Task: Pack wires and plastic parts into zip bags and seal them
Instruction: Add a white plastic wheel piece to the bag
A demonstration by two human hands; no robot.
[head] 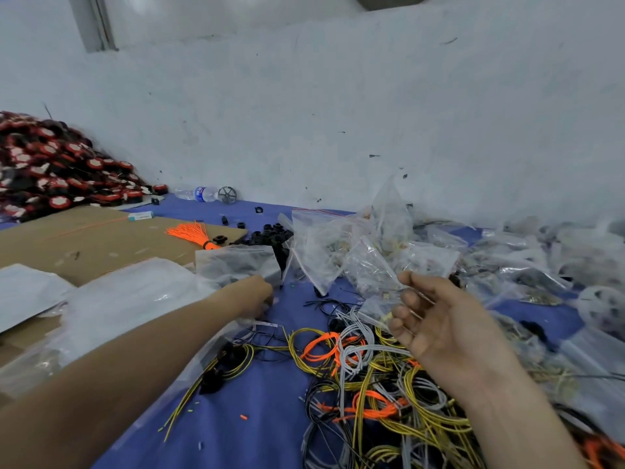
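Note:
A tangle of yellow, orange, grey and black wires lies on the blue cloth in front of me. My left hand reaches forward, its fingers curled on the lower edge of a clear zip bag that stands up above it. My right hand hovers palm-up over the wires, fingers curled round the edge of a small clear zip bag with small parts inside. Black plastic parts are heaped behind the left hand. A bound bundle of orange wires rests on cardboard.
Many filled clear bags pile up at the centre and right against the white wall. A stack of empty bags and flat cardboard lie left. Red-and-black parts are heaped far left. A water bottle lies by the wall.

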